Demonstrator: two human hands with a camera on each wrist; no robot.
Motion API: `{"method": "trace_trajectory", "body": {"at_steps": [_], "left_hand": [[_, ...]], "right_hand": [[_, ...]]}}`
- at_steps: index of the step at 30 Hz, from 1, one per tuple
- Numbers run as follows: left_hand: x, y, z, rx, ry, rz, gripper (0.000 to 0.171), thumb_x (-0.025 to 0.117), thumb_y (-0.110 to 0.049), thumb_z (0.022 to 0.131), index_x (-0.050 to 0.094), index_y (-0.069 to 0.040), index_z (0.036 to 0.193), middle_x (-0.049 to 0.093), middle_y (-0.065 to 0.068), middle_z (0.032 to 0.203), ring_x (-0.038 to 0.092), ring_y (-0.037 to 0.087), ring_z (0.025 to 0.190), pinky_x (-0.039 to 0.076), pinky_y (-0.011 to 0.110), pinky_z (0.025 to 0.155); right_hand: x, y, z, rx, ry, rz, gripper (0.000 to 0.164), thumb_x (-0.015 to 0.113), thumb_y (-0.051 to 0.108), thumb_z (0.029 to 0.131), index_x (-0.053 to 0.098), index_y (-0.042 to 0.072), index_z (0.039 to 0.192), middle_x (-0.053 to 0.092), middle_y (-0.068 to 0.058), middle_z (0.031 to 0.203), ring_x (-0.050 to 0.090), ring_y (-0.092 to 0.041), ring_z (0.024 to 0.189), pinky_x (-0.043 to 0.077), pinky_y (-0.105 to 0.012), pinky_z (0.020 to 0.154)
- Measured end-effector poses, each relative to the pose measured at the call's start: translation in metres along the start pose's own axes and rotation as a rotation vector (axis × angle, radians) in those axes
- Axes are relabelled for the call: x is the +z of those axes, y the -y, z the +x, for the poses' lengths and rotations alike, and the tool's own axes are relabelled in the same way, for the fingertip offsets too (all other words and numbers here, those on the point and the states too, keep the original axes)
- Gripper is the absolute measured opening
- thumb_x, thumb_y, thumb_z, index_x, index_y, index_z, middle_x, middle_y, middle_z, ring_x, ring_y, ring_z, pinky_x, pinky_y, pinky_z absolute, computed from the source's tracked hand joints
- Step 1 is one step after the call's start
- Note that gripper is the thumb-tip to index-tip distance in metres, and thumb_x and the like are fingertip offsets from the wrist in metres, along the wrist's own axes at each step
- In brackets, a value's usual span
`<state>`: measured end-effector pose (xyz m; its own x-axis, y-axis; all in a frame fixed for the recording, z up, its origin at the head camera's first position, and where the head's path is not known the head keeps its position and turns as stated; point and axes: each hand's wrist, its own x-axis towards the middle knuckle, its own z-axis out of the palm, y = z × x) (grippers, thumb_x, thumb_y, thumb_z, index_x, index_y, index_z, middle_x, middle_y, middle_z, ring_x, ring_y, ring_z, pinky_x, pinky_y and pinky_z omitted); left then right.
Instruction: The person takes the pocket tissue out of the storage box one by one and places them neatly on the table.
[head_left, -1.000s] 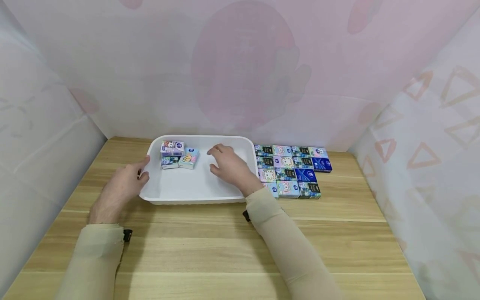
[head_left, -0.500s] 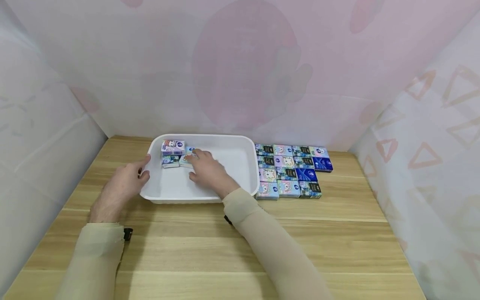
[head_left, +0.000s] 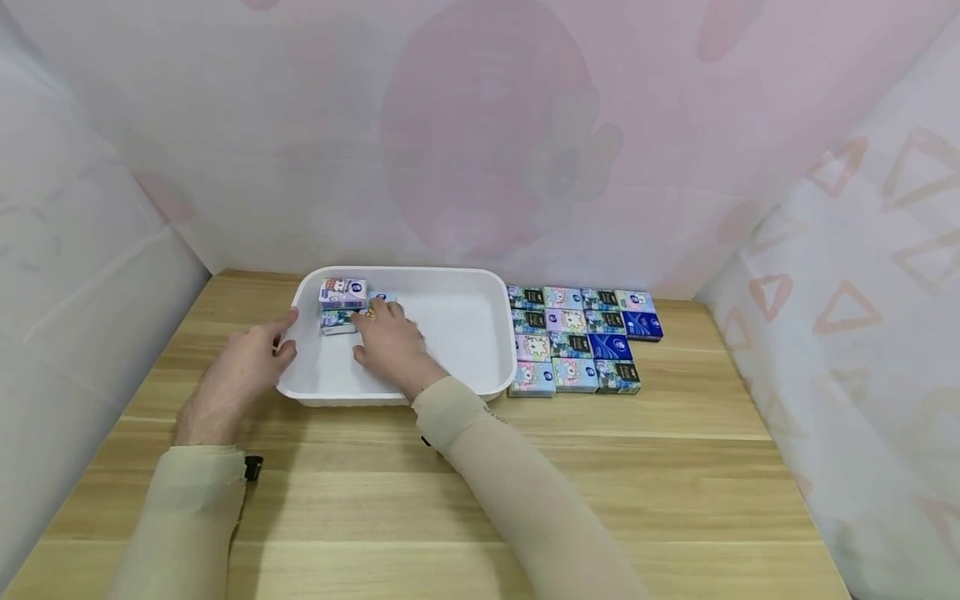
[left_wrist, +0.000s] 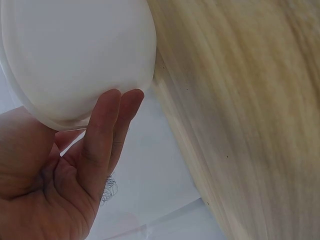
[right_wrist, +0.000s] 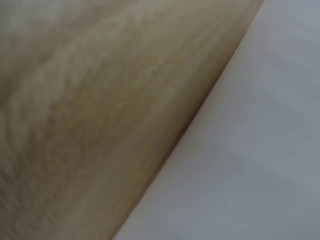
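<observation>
A white plastic tray [head_left: 450, 400] stands on the table. My left hand [head_left: 247, 358] holds its left rim; in the left wrist view the fingers [left_wrist: 102, 117] lie against the tray's outer wall. Inside, at the tray's left end, are a purple cartoon tissue pack [head_left: 342, 292] and a dark floral pack [head_left: 339, 321]. Beside them lies a light-blue pack [head_left: 384, 297], mostly covered by my right hand [head_left: 393, 346]. The right fingers reach over it towards the dark pack, with the thumb apart below them. The right wrist view shows neither hand nor packs.
Right of the tray, several small packs lie in close rows, among them pink cartoon packs [head_left: 576, 375], dark floral packs [head_left: 617, 377] and blue packs [head_left: 642, 326]. The wooden table [head_left: 360, 500] meets patterned cloth walls [head_left: 495, 125] at its back and sides.
My right hand has moved left across the tray and now covers most of the light-blue pack. The left hand has stayed at the left rim.
</observation>
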<state>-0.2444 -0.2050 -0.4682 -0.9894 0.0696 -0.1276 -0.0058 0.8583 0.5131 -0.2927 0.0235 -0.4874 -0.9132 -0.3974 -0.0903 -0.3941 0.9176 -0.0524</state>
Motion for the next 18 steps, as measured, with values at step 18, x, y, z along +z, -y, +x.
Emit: {"method": "trace_trajectory", "body": {"at_steps": [18], "left_hand": [[-0.0001,0.0001,-0.0005,0.005,-0.005,-0.005,0.064,0.056,-0.014,0.121,0.037,0.000,0.180,0.062,0.049,0.153,0.072,0.041,0.102,0.053,0.035,0.071]], "right_hand": [[-0.0001,-0.0039,-0.0021,0.048,-0.068,-0.074,0.053,0.073,0.050,0.116,0.068,0.031,0.165,0.067,0.001,0.162,0.061,-0.022,0.146,0.068,-0.040,0.101]]}}
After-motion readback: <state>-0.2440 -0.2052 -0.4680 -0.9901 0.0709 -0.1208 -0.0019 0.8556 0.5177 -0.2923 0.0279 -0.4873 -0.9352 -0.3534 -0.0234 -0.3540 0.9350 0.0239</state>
